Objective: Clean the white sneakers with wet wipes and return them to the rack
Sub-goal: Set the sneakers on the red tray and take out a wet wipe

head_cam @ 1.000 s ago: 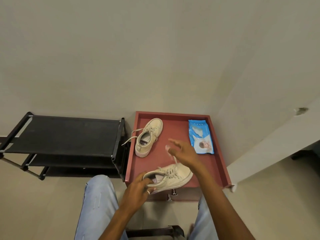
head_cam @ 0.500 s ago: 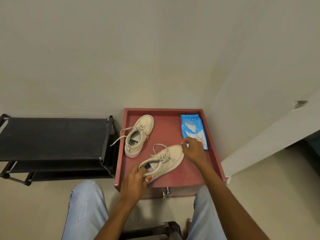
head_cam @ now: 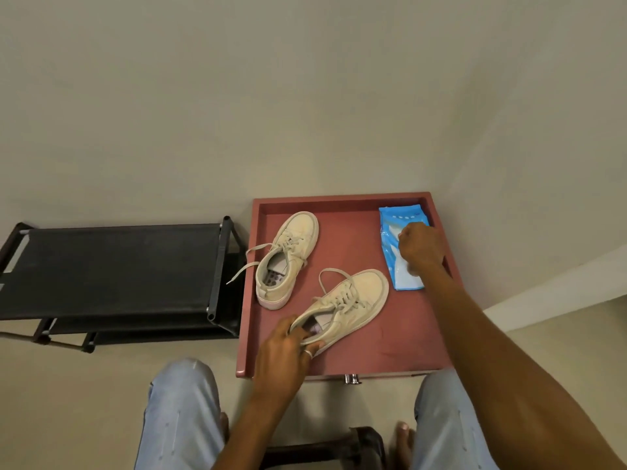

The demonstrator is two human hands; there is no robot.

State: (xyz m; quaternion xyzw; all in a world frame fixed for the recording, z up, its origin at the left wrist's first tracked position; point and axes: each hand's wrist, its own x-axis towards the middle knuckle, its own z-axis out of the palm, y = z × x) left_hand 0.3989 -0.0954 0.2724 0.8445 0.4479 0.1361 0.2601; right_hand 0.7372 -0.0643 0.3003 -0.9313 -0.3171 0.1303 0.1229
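- The near sneaker (head_cam: 353,300) is off-white and dingy, with loose looping laces and a pale sole. It lies in the middle of the red tabletop (head_cam: 390,337), heel toward the near edge and toe angled to the far right.
- The left hand (head_cam: 281,354) grips its heel. The fingers are curled over the collar into the opening, thumb below.
- The far sneaker (head_cam: 295,245), equally yellowed, has a grey insole. It sits by the left edge, toe toward the far edge, with its laces trailing over the rim.
- A blue wipes pack (head_cam: 390,266) lies along the right edge, near the far right corner.
- The right hand (head_cam: 422,245) rests on the pack with its fingers bunched together. I cannot tell whether they pinch anything.
- A black shoe rack (head_cam: 118,266) stands just beside the tabletop's left edge.
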